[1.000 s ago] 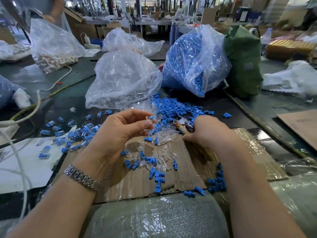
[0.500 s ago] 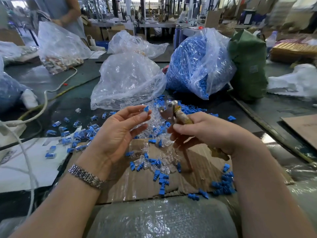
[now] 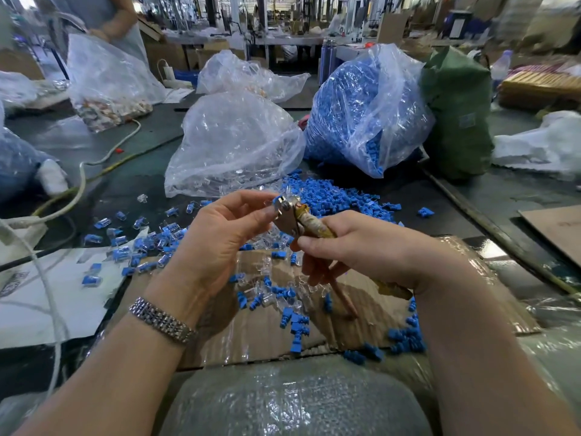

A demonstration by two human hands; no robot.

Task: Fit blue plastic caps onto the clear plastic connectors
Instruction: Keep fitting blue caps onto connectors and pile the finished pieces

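Observation:
My left hand [image 3: 220, 237] pinches a blue cap [image 3: 278, 200] with a clear connector at its fingertips, right at the metal jaws of a pair of pliers [image 3: 290, 217]. My right hand [image 3: 361, 250] grips the pliers' tape-wrapped handles, jaws pointing up and left. Loose blue caps [image 3: 333, 196] and clear connectors [image 3: 267, 239] lie heaped on the table beyond my hands. More blue caps [image 3: 294, 322] are scattered on the cardboard [image 3: 257, 335] below. Assembled blue-and-clear pieces [image 3: 151, 247] lie to the left.
A clear bag of connectors [image 3: 232, 143] and a bag of blue caps [image 3: 358, 111] stand behind the pile, with a green sack [image 3: 456, 118] to the right. White cables [image 3: 75, 190] run along the left. Bubble wrap [image 3: 292, 401] covers the near edge. Another person [image 3: 103, 14] stands far left.
My right hand lifted the pliers from the pile toward my left hand. My left fingertips now meet the jaws with the blue cap.

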